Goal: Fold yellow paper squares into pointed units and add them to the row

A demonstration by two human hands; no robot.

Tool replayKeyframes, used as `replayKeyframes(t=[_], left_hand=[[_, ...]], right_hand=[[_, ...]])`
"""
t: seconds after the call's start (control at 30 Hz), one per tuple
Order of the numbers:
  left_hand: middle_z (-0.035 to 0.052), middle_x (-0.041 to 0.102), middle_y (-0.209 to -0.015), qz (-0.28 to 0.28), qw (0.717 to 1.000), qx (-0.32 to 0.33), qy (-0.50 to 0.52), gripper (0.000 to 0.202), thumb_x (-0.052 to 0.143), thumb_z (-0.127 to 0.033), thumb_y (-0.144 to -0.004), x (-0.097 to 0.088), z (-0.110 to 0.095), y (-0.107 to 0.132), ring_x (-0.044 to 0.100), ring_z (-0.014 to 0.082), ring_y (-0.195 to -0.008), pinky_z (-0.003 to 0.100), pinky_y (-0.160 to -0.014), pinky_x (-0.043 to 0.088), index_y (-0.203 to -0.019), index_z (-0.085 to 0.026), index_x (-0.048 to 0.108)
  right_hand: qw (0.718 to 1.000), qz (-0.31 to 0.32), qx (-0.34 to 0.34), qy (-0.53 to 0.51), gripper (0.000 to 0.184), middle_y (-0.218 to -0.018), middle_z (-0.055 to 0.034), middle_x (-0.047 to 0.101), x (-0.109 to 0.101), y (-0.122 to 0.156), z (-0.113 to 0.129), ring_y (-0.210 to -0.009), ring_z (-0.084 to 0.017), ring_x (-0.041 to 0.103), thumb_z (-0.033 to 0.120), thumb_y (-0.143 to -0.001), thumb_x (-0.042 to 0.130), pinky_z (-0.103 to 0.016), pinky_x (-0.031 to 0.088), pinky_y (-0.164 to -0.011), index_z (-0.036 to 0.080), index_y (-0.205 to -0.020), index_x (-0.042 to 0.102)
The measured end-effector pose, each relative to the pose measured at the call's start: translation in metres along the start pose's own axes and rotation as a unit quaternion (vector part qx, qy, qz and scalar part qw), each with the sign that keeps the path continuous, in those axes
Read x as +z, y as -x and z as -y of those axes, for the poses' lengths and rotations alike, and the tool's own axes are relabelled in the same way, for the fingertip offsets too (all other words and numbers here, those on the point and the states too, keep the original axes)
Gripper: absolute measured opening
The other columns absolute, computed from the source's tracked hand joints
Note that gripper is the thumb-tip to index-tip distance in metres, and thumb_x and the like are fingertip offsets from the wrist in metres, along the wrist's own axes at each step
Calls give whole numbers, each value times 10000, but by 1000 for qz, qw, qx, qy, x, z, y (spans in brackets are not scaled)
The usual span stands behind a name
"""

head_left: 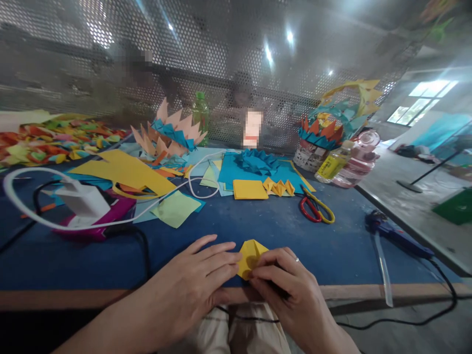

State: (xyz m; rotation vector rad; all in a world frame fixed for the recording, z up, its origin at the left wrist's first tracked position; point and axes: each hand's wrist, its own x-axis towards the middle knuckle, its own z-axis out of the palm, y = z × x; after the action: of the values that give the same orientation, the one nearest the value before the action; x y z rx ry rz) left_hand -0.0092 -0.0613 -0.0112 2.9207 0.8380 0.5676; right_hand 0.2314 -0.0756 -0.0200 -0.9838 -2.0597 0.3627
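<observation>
A small folded yellow paper piece (250, 254) lies at the near edge of the blue table (258, 226). My left hand (191, 285) rests beside it with fingers stretched out and pressing on its left side. My right hand (285, 285) is curled, its fingertips pinching the paper's lower right edge; a ring shows on one finger. Farther back lie a stack of yellow paper squares (250, 189) and three folded yellow pieces (279, 186).
Red and yellow scissors (315, 207) lie right of centre, a blue glue gun (391, 231) with cable at the right edge. A white charger (83, 200) with cables sits left. Paper crowns (169, 132), bottles (334, 164), loose coloured sheets and a perforated metal screen (228, 59) stand behind.
</observation>
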Motion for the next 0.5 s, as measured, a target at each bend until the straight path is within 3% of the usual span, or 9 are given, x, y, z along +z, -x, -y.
replayKeyframes(t=[0.13,0.23,0.33,0.5], left_hand=[[-10,615,-1386,20,1000,7,1,322,483,-175,-980,-5,5,-1,469,174,-1370,356,-1237,52,-1295,-212,538],[14,588,-1420,63,998,18,16,367,521,-120,-920,-11,9,-1,447,199,-1396,424,-1250,99,-1273,-214,555],[32,612,-1392,55,998,38,24,437,511,-87,-899,-15,13,1,460,189,-1389,423,-1250,149,-1317,-212,541],[38,588,-1424,37,997,71,-16,540,480,-65,-864,-14,14,6,439,179,-1404,424,-1259,80,-1388,-194,509]], right_hand=[[999,3,37,-5,145,-845,-19,656,0,-4,6,-806,-150,594,95,-903,621,-281,481,-732,200,-814,668],[998,5,61,-10,162,-812,4,657,0,-7,9,-795,-140,597,84,-890,610,-284,463,-766,202,-780,624],[997,2,80,-10,156,-802,22,656,1,-8,11,-774,-131,596,91,-892,595,-277,450,-751,210,-792,599],[995,8,91,36,151,-804,9,643,5,-6,8,-770,-154,583,99,-909,543,-289,443,-721,216,-816,559]])
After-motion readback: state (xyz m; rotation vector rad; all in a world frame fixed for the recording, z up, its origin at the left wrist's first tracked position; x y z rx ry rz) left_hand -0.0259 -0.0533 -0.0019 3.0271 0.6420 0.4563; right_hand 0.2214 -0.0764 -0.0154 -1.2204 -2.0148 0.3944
